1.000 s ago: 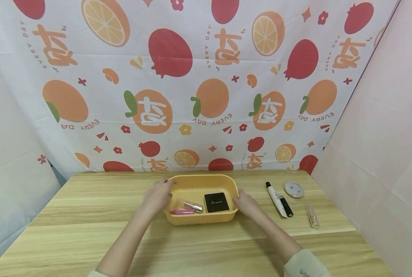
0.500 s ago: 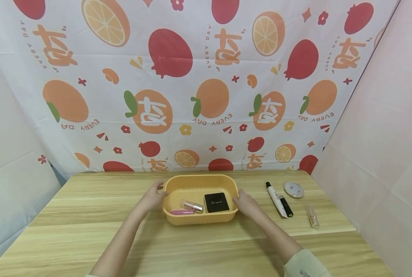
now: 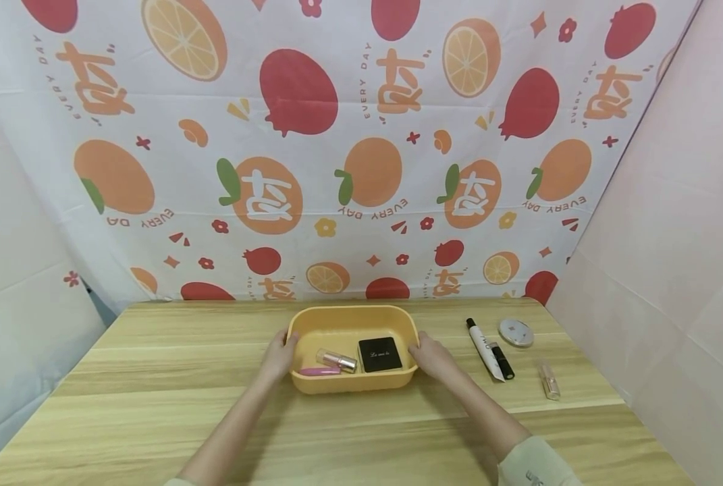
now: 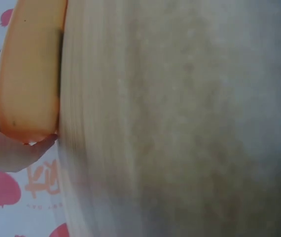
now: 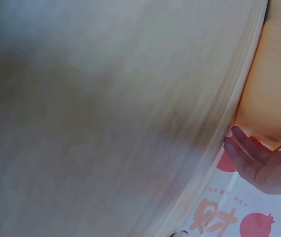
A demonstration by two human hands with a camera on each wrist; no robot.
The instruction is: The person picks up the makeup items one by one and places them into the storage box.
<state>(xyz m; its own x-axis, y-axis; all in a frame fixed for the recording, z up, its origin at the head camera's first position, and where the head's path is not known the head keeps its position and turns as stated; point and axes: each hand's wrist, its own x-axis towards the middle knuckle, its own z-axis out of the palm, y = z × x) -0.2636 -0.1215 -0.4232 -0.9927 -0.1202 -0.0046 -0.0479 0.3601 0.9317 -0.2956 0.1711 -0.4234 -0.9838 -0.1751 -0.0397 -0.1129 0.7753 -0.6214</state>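
Note:
A yellow plastic basket [image 3: 355, 385] stands on the wooden table, near its back edge. Inside lie a clear-capped lipstick [image 3: 337, 361], a slim pink tube [image 3: 318, 371] and a square black compact [image 3: 379, 355]. My left hand [image 3: 279, 354] grips the basket's left end, its thumb over the rim; in the left wrist view its fingers lie along the outer wall. At the opposite end my right hand [image 3: 434, 356] holds the rim with the thumb on top. From the right wrist view, that hand's fingers [image 5: 241, 148] curl around the outside of the end wall.
Right of the basket lie a white tube with black cap [image 3: 485, 351], a small black tube [image 3: 503, 361], a round silvery compact [image 3: 516, 333] and a clear-and-pink lip tube [image 3: 549, 382]. A fruit-print cloth [image 3: 349, 236] hangs behind the table.
My left hand has shifted its hold: it came off the basket's left rim, opened beside it, then took hold of that end again. Basket and right hand show hardly any movement.

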